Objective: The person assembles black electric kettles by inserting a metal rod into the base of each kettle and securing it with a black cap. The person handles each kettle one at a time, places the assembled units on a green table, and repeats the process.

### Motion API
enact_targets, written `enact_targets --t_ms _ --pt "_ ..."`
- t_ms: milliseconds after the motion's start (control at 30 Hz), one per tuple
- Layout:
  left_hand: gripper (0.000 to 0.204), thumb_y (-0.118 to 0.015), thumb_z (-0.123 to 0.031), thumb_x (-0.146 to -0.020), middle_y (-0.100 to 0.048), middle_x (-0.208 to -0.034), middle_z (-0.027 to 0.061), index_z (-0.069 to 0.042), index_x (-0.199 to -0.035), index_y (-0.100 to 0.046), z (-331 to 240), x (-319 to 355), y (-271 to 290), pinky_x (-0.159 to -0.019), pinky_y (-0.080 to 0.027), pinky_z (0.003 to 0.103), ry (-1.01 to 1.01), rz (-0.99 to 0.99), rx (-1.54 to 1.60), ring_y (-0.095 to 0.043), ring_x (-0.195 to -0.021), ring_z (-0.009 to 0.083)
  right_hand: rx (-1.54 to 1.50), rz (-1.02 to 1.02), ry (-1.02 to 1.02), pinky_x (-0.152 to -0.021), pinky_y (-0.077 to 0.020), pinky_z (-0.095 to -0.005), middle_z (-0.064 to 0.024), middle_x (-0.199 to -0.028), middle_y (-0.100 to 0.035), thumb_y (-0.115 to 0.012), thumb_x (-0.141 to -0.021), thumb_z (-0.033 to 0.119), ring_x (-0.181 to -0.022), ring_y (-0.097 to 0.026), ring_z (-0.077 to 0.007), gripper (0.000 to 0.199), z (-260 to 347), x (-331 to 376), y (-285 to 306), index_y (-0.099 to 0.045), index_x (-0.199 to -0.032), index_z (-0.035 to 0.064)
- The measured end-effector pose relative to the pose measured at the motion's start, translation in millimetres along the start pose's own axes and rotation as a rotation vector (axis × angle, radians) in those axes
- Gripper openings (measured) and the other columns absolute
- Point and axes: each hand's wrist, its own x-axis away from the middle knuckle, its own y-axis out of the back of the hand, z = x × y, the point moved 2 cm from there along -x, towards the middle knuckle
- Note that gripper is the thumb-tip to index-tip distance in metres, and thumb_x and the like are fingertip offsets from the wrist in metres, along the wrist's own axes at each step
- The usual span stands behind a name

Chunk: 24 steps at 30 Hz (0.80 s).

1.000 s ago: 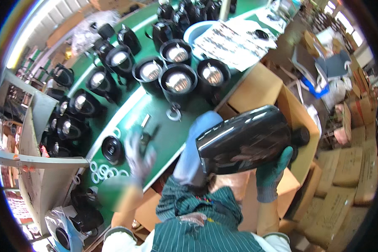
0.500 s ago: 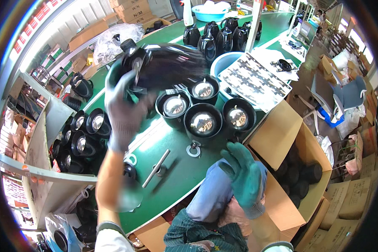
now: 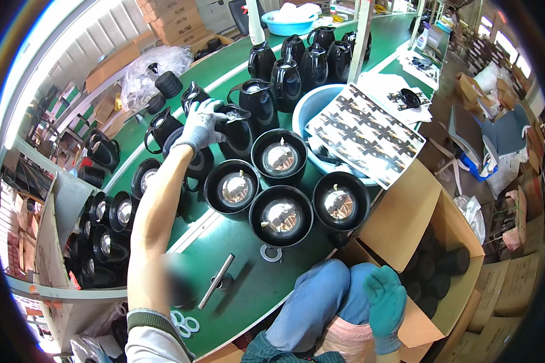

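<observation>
Left hand [image 3: 201, 126] in a grey knit glove, arm stretched fwd, fingers wrapped round the top of a glossy black plastic jug [image 3: 233, 130] standing upright on the long green worktable [image 3: 254, 284]. Just right of that jug, four open black jug bodies w/ silver liners [image 3: 281, 215] sit mouth-up in a cluster. Beyond it, more finished black jugs [image 3: 297, 60]. Right hand [image 3: 386, 305] in a teal glove rests on the lap, near the table's edge, fingers together and slack, holding nothing. Beside it, an open cardboard box [image 3: 430, 218] w/ black parts. A metal rod [image 3: 217, 281] lies on the table nearer the person.
</observation>
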Motion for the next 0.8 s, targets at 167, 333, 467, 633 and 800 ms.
enact_targets --t_ms 167,333,467,633,800 --pt "0.076 -0.088 -0.038 -0.07 -0.056 -0.145 0.0115 -0.015 -0.137 -0.063 -12.3 46.5 17.2 -0.116 -0.035 0.049 0.287 -0.198 0.022 -0.046 -0.139 0.0327 0.054 -0.006 -0.02 -0.115 -0.0438 -0.0491 -0.0195 -0.145 -0.057 -0.044 -0.109 0.046 -0.13 -0.057 -0.0344 0.065 0.2 -0.3 -3.0 -0.044 -0.151 -0.0024" --pt "0.061 -0.088 -0.027 -0.069 -0.069 -0.118 0.008 -0.017 -0.126 -0.068 -7.8 117.7 6.0 -0.092 -0.049 0.042 0.403 0.122 -0.264 -0.067 -0.106 0.0263 0.162 0.021 0.019 -0.11 -0.0502 -0.0448 -0.0207 -0.135 -0.064 -0.043 -0.111 0.036 -0.123 -0.064 -0.0315 0.054 -4.3 3.3 -27.9 -0.057 -0.138 -0.008" --pt "0.049 -0.088 -0.032 -0.073 -0.067 -0.111 0.0093 -0.017 -0.117 -0.073 -12.3 124.6 36.7 -0.09 -0.049 0.043 0.385 -0.033 -0.244 -0.064 -0.106 0.0283 0.202 0.139 0.086 -0.111 -0.049 -0.0448 -0.0256 -0.135 -0.063 -0.044 -0.11 0.046 -0.123 -0.064 -0.0358 0.065 10.5 27.9 -44.6 -0.056 -0.136 -0.0123" --pt "0.041 -0.088 -0.018 -0.065 -0.065 -0.107 0.0109 -0.013 -0.104 -0.074 -23.0 169.8 156.0 -0.09 -0.05 0.045 0.26 -0.366 -0.177 -0.062 -0.105 0.0322 0.296 0.321 0.207 -0.113 -0.0463 -0.0459 -0.0219 -0.137 -0.062 -0.052 -0.107 0.045 -0.127 -0.062 -0.0329 0.065 28.9 46.4 -60.3 -0.052 -0.141 -0.0117" --pt "0.039 -0.085 -0.01 -0.066 -0.063 -0.108 0.0116 -0.01 -0.102 -0.073 -51.5 229.8 279.7 -0.09 -0.053 0.042 0.005 -0.366 0.06 -0.064 -0.106 0.0325 0.724 0.686 0.675 -0.116 -0.0388 -0.0446 -0.0241 -0.151 -0.05 -0.075 -0.09 0.022 -0.141 -0.049 -0.0371 0.066 88.0 31.0 -132.0 -0.052 -0.146 -0.0051"
